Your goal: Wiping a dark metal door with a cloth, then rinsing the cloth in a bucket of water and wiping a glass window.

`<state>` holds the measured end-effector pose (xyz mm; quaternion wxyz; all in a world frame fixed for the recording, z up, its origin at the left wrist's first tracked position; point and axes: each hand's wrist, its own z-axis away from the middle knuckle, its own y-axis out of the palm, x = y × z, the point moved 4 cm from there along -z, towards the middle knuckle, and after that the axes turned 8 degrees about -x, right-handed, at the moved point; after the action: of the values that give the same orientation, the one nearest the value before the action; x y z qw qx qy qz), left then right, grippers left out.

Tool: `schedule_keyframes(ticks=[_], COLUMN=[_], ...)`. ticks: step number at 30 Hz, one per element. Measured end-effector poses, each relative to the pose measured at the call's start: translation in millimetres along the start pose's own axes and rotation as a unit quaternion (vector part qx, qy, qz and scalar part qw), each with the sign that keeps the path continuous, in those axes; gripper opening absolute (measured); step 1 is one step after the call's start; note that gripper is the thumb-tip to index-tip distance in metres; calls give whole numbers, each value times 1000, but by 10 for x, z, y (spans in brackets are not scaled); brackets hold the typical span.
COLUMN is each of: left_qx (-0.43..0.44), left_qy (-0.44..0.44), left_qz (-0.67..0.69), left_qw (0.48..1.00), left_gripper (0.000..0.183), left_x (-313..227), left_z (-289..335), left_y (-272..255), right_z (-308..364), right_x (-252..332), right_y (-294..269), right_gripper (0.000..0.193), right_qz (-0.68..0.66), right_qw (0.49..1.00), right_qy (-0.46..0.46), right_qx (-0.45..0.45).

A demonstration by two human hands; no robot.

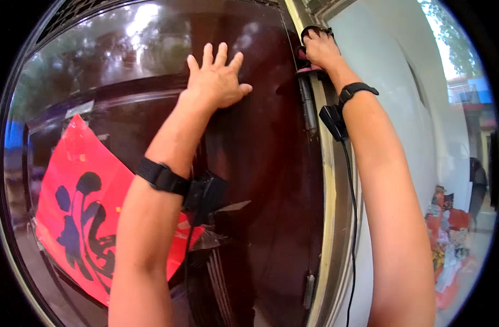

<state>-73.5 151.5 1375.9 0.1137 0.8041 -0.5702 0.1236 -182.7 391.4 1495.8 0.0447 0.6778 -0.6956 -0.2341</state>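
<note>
My left hand (217, 79) lies with fingers spread against a glossy dark brown door (260, 180). Higher up and to the right, my right hand (321, 50) is closed on a small black thing with pinkish-red parts (309, 70) at the door's hinge-side edge. Its kind I cannot make out, since my fingers cover much of it. Just below it, a metal hinge (308, 106) sits on that edge.
A red paper diamond with a black brushed character (77, 191) is taped to the door at left. Beside the door run a yellowish frame strip (329, 207) and a pale wall (386, 65). Black cables (352, 218) hang from the wrist-strapped devices.
</note>
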Motion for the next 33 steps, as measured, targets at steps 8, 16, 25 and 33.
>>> schedule_keyframes(ticks=[8, 16, 25, 33], left_qx=[-20, -34, 11, -168], left_qy=[-11, 4, 114, 86], left_qz=[17, 38, 209, 217], left_qw=[1000, 999, 971, 958], left_gripper=[73, 72, 63, 65], left_x=[-112, -546, -1555, -1331], left_z=[257, 937, 2155, 1916], left_y=[-35, -198, -189, -194], right_z=[1181, 2790, 3619, 2164], right_x=[169, 769, 1794, 1529], right_y=[-169, -1153, -1824, -1209], right_gripper=[38, 40, 59, 55], right_qz=[-85, -152, -622, -356], right_qw=[995, 987, 758, 929], right_qy=[27, 39, 194, 83], right_qx=[-42, -25, 42, -62])
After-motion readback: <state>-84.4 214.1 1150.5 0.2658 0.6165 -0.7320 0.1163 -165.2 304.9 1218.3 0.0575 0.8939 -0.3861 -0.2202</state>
